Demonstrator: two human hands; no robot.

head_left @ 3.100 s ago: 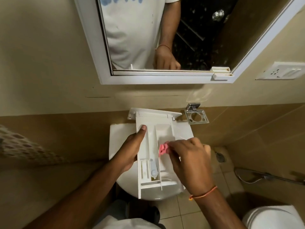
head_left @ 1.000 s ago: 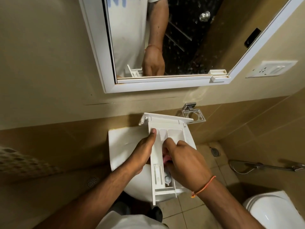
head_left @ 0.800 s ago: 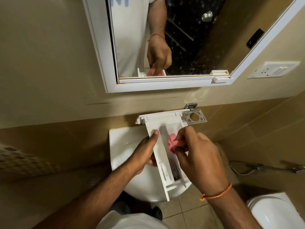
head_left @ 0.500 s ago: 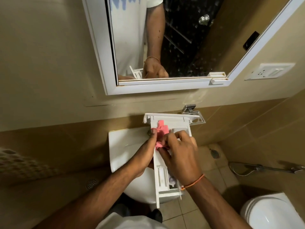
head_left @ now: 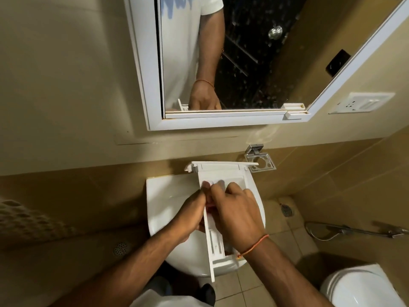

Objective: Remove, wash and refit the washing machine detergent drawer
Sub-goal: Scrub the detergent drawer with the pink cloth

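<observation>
Half a second back the pink cloth stood up clear at the far end of the drawer; now only a sliver of the pink cloth (head_left: 209, 204) shows between the two hands, and the right hand (head_left: 234, 213) has slid down over the middle of the drawer, covering it.

The white detergent drawer (head_left: 221, 173) is held lengthwise above the white sink (head_left: 163, 196), its wide front panel at the far end near the wall and its narrow end pointing back toward the person. Its far compartments are visible and look bare; the middle ones are hidden under the right hand, so their contents cannot be told. The near compartment shows white ribs and a slot.

The left hand (head_left: 190, 216) grips the drawer's left wall, fingers curled under and thumb lying along the top edge. The right hand's fingers are bent down into the drawer, pressing on the cloth; whether they pinch it cannot be told. An orange thread (head_left: 254, 245) circles the right wrist.

Above the sink hangs a white-framed mirror (head_left: 141, 63) reflecting an arm and a white shirt. A chrome holder (head_left: 261, 161) is fixed to the wall just right of the drawer's far end, a wall socket (head_left: 360, 103) further right, and a toilet (head_left: 358, 286) at the near right.
</observation>
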